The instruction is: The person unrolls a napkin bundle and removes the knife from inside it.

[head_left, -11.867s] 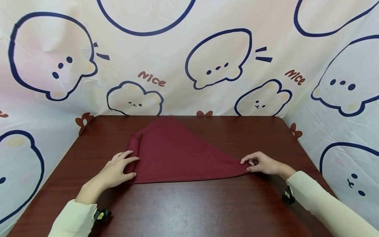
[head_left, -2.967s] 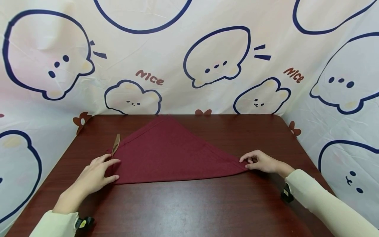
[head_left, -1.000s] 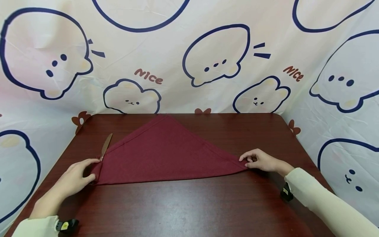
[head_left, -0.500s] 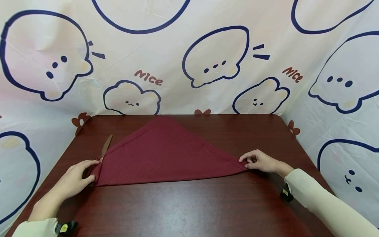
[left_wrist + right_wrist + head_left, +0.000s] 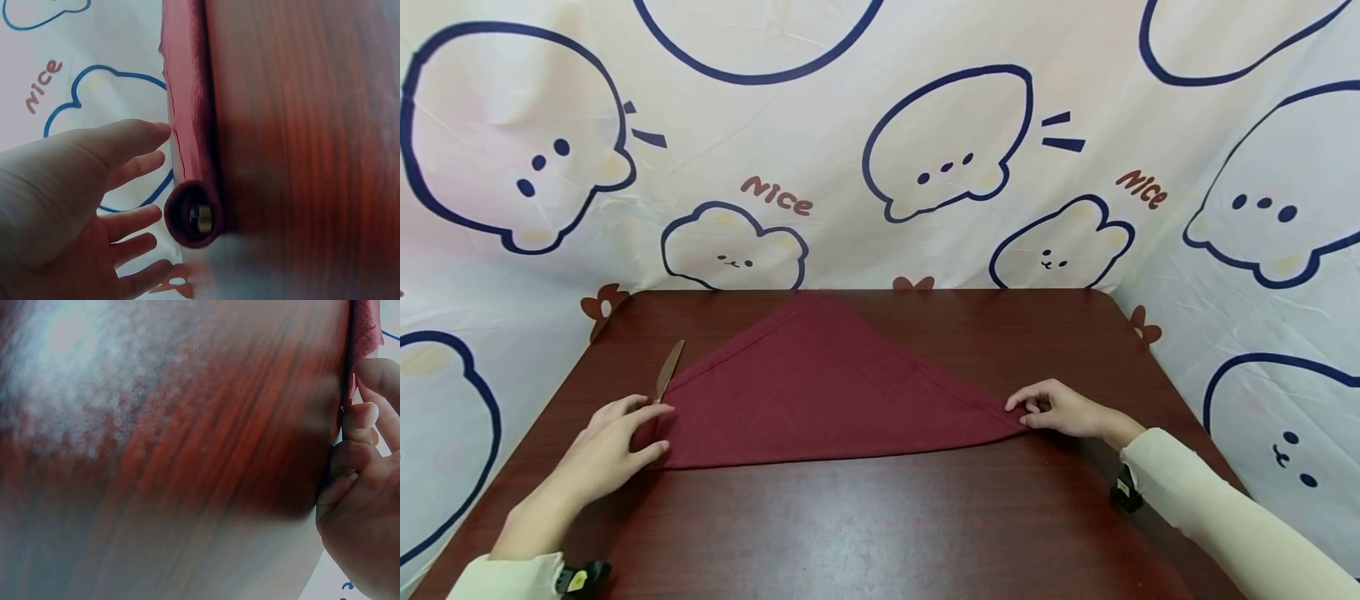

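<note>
maroon cloth [image 5: 820,387], hands [image 5: 598,454] [image 5: 1069,410] at both ends — knife [image 5: 670,369] protruding

left grip [image 5: 606,454]: fingers spread, thumb apart | right grip [image 5: 1063,408]: thumb and forefinger pinching, other fingers curled

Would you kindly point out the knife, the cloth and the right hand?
Knife [image 5: 671,370], head view: on the blade.
Cloth [image 5: 823,400], head view: on its broad flat middle.
Right hand [image 5: 1065,410], head view: on the middle of the hand.

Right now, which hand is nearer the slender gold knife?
The left hand, beside the knife; the right hand pinches the dark red triangular cloth farther right.
</note>
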`<state>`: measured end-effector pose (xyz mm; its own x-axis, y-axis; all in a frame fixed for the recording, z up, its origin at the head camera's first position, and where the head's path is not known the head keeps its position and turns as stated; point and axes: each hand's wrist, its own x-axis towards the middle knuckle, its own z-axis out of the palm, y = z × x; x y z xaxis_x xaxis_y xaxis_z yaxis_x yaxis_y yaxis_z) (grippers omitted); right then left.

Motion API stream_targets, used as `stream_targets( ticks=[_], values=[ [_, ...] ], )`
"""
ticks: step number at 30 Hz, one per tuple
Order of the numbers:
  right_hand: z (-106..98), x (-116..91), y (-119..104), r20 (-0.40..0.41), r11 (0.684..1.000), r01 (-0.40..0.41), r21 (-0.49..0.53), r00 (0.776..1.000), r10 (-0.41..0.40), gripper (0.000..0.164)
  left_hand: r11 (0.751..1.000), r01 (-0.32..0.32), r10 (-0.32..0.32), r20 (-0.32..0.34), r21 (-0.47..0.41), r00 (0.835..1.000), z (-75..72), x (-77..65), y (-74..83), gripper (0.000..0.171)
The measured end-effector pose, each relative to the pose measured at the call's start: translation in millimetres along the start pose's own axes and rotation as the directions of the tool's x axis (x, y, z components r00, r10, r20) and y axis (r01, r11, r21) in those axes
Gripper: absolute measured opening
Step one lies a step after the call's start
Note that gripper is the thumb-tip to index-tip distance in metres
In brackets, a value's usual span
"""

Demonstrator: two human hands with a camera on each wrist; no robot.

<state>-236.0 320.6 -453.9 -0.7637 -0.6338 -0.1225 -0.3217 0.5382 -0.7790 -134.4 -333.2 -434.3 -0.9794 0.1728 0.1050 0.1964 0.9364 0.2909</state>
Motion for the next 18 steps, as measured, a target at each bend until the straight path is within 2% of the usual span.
stream_targets(
  ticks=[8,18],
  values=[
    [-0.1,-0.1,0.6,0.003,1.0,0.003,0.002,1.0,-0.003,0.019,0.998,0.026,-0.03,0.057,0.06,0.998,5.0,0.5,1.4,0.052],
    [-0.7,-0.2,0.8,-0.003,1.0,0.015,-0.002,1.0,-0.015,0.019,0.995,0.059,-0.065,0.074,0.084,0.995,4.1,0.6,-5.1,0.053]
  ],
)
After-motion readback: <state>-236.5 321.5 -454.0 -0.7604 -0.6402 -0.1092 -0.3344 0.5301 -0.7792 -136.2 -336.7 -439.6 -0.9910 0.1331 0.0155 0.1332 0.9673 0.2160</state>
